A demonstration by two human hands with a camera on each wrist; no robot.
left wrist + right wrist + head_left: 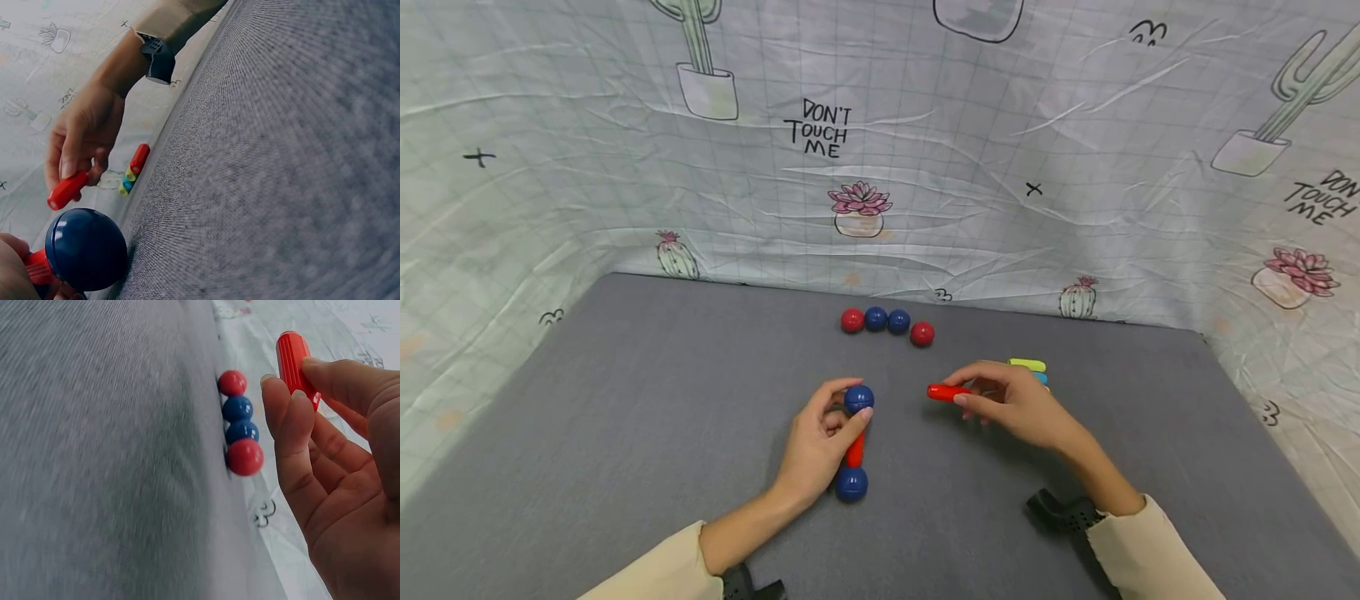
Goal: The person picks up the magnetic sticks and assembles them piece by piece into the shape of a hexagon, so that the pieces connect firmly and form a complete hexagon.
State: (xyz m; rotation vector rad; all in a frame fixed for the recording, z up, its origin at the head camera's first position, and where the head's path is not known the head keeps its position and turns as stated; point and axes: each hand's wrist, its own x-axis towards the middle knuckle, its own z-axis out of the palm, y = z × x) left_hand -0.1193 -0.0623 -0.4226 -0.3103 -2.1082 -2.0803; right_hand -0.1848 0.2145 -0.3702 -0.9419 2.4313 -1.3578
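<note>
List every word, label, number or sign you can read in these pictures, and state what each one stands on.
"DON'T TOUCH ME": printed in black on the backdrop cloth, above the pink flower pot.
"DON TOUCH ME": the same print on the cloth at the right edge, cut off by the frame.
Small black cross marks: on the cloth, signs not letters.
Balls, sticks and grey table: no text.
Wrist views: cloth print too blurred to read.
</note>
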